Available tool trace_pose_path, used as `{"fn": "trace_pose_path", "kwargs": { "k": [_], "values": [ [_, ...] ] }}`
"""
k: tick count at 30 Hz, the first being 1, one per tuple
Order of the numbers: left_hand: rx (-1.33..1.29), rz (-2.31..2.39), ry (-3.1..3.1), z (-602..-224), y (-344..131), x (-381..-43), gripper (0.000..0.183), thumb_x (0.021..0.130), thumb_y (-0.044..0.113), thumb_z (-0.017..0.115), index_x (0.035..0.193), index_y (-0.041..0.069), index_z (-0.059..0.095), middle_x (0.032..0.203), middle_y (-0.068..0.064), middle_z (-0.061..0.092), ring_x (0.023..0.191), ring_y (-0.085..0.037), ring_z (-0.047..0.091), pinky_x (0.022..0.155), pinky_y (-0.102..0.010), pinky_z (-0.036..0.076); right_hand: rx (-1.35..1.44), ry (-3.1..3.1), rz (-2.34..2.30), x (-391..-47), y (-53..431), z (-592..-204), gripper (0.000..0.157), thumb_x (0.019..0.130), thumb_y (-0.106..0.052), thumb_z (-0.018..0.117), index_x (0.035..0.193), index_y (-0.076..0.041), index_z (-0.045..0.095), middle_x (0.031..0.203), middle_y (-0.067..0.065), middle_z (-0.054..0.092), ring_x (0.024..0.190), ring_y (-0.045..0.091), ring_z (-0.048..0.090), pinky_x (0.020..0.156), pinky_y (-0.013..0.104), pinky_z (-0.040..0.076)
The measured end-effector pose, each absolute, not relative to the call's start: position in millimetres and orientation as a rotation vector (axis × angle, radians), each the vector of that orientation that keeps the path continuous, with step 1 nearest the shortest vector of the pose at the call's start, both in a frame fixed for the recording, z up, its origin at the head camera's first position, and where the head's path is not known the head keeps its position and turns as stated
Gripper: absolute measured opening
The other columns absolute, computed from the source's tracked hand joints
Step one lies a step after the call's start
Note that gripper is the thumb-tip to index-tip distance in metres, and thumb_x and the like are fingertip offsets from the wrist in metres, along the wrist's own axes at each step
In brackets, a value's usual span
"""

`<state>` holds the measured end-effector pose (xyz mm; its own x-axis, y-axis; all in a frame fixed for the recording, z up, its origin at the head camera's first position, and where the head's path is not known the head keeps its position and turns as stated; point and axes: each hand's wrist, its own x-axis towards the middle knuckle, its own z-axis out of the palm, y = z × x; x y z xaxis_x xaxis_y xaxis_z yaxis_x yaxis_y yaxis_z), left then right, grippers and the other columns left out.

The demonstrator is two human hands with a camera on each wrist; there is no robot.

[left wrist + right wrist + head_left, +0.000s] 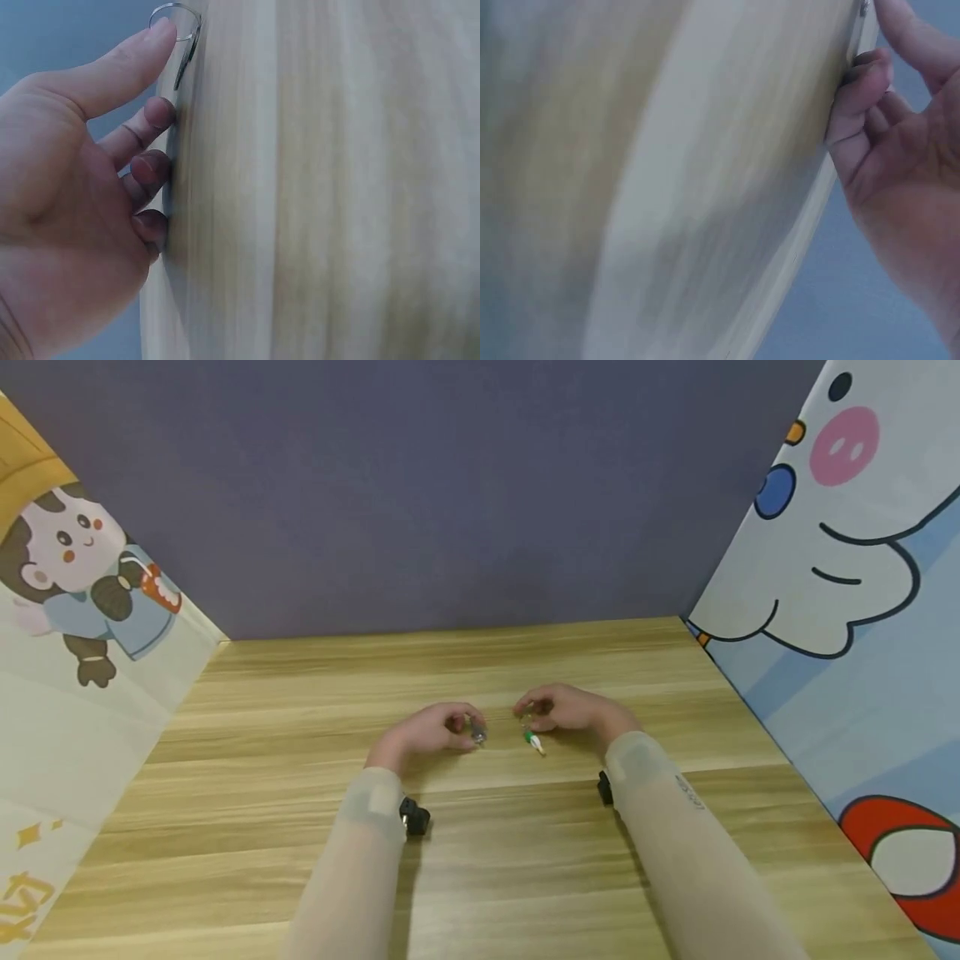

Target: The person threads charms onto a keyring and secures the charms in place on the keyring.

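Observation:
My left hand (pixel 435 727) is just above the table, left of centre. Its thumb and forefinger pinch a metal key ring (pixel 478 737); in the left wrist view the thin ring (pixel 199 16) loops by the thumb tip, and a narrow flat metal piece (pixel 187 64) hangs from it. To the right, my right hand (pixel 567 707) pinches the upper end of a small keychain. The keychain's green and white charm (pixel 533 741) points down toward me. In the right wrist view the fingers (pixel 866 86) are curled, and the keychain is mostly out of frame.
The wood-grain table (pixel 510 868) spreads under both hands. A dark purple panel (pixel 450 502) rises at its far edge. Printed cartoon walls stand at the left (pixel 97 727) and right (pixel 810 693). Each wrist wears a small black camera (pixel 415 817).

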<state>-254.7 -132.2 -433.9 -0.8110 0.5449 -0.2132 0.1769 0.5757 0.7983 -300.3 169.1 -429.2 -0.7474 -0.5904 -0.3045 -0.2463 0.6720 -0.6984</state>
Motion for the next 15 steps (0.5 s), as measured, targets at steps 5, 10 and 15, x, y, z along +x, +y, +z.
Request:
{"fn": "trace_pose_path", "kwargs": {
  "k": [5, 10, 15],
  "values": [
    [0.592, 1.091, 2.367, -432.7, -130.1, -257.6, 0.027, 0.103, 0.023, 0.072, 0.130, 0.022, 0.071, 0.101, -0.002, 0.057, 0.092, -0.018, 0.050, 0.082, -0.036, 0.043, -0.623, 2.365, -0.853, -303.8, 170.4, -426.9, 0.033, 0.103, -0.018, 0.071, 0.135, -0.024, 0.071, 0.156, 0.014, 0.055, 0.145, 0.038, 0.048, 0.123, 0.060, 0.037],
    [0.555, 1.117, 2.338, -432.3, -129.6, -258.0, 0.022, 0.104, 0.025, 0.070, 0.126, 0.022, 0.073, 0.110, -0.004, 0.063, 0.100, -0.020, 0.053, 0.089, -0.037, 0.046, -0.605, 2.374, -0.849, -304.4, 168.3, -427.5, 0.030, 0.101, -0.015, 0.073, 0.130, -0.024, 0.073, 0.151, 0.012, 0.056, 0.141, 0.036, 0.049, 0.122, 0.060, 0.038],
    [0.551, 1.135, 2.334, -431.9, -129.4, -258.4, 0.019, 0.104, 0.023, 0.069, 0.122, 0.018, 0.074, 0.111, -0.004, 0.066, 0.103, -0.019, 0.056, 0.093, -0.037, 0.046, -0.604, 2.377, -0.860, -308.0, 166.9, -430.6, 0.027, 0.098, -0.017, 0.077, 0.125, -0.020, 0.074, 0.131, 0.009, 0.062, 0.122, 0.028, 0.052, 0.106, 0.046, 0.046]
  ]
}}
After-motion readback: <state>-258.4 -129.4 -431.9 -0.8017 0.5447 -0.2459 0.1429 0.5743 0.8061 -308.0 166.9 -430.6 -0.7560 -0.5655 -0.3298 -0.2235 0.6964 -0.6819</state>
